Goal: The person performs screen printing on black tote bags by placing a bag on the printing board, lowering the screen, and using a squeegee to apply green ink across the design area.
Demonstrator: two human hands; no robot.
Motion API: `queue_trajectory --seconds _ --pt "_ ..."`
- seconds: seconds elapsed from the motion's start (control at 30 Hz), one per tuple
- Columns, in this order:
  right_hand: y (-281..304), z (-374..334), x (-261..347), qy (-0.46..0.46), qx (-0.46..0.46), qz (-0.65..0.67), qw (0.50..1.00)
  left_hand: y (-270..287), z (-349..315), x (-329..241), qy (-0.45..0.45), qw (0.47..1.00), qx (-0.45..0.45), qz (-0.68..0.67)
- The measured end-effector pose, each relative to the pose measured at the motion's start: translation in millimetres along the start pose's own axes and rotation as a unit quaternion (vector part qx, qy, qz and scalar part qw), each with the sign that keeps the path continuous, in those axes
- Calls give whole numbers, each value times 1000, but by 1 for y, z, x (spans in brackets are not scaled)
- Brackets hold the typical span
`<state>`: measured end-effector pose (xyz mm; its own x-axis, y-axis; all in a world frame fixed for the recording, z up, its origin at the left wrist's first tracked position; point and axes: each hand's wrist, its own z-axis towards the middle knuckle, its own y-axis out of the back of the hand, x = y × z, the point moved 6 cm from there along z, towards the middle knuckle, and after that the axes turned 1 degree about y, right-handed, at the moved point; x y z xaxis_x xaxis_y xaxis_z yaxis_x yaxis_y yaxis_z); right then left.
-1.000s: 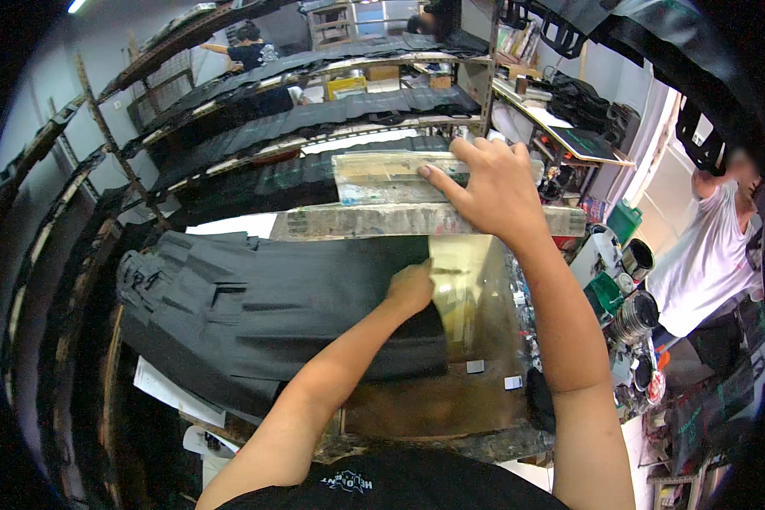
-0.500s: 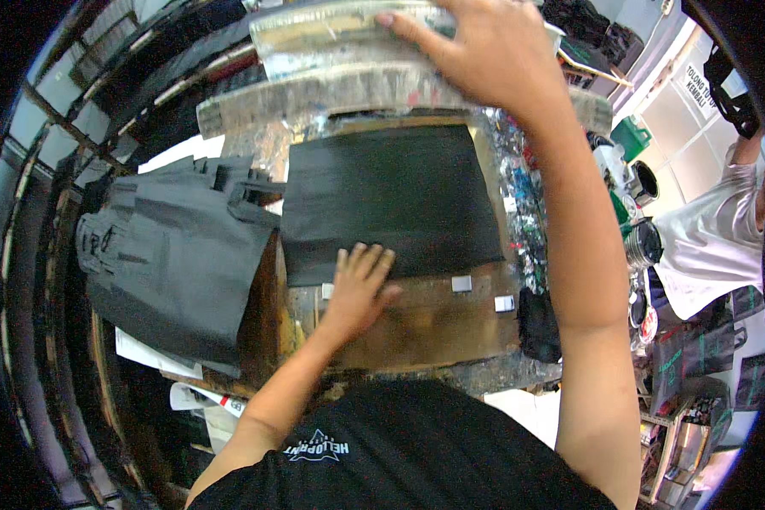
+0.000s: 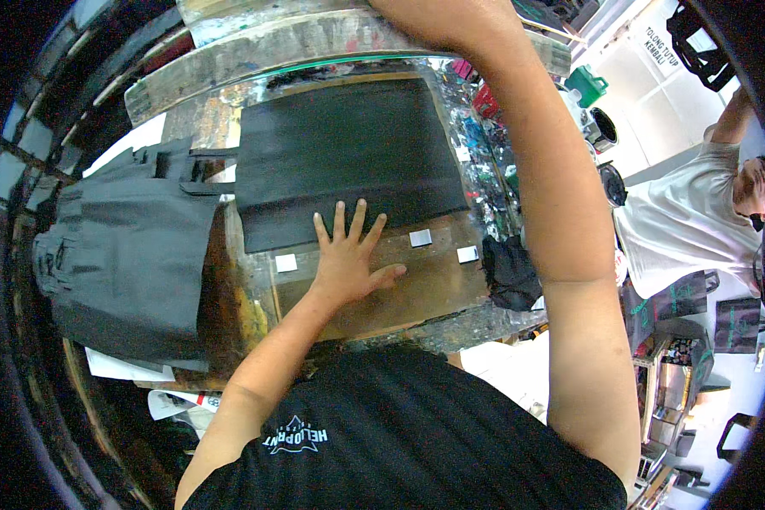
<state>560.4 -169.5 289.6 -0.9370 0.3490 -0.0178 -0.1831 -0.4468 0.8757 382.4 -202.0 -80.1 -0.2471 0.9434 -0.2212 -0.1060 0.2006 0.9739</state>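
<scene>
A flat black fabric piece [image 3: 340,140], like an unfilled bag, lies on a brown worn board [image 3: 374,314]. My left hand [image 3: 348,259] rests with fingers spread, the tips on the fabric's near edge and the palm over the board. Beyond the fabric, a paint-stained wooden frame [image 3: 263,64] stretches across the top of the view. My right hand [image 3: 450,17] reaches up to that frame. Its fingers are cut off by the picture's upper edge, so its grip is hidden. Small white squares [image 3: 421,238] sit on the board near the fabric's near edge.
Left of the board lies a pile of black bags [image 3: 136,246] with handles. A crumpled black cloth [image 3: 512,272] is at the board's right edge. Beyond my right arm are a green jug [image 3: 585,85] and paint cans. A person in a white shirt [image 3: 680,212] stands at right.
The whole view has shifted, so the table appears farther left and higher. My left hand's fingers have spread wider at the fabric's edge. My right hand's fingers have left the picture at the top.
</scene>
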Motion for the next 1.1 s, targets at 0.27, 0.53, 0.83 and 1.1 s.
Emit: queue_trajectory --seconds 0.27,0.53,0.83,1.1 --pt "3 1 1 -13 -1 7 1000 -5 -10 -16 -27 997 -72 -26" --pt "-6 -1 -1 -34 -4 79 996 -7 -17 -19 3 997 -45 -58" --pt "-11 -15 -11 25 -139 -43 989 108 -15 85 155 892 -309 -293" --pt "-35 -115 26 67 -162 -24 984 228 -55 122 103 722 -230 -644"
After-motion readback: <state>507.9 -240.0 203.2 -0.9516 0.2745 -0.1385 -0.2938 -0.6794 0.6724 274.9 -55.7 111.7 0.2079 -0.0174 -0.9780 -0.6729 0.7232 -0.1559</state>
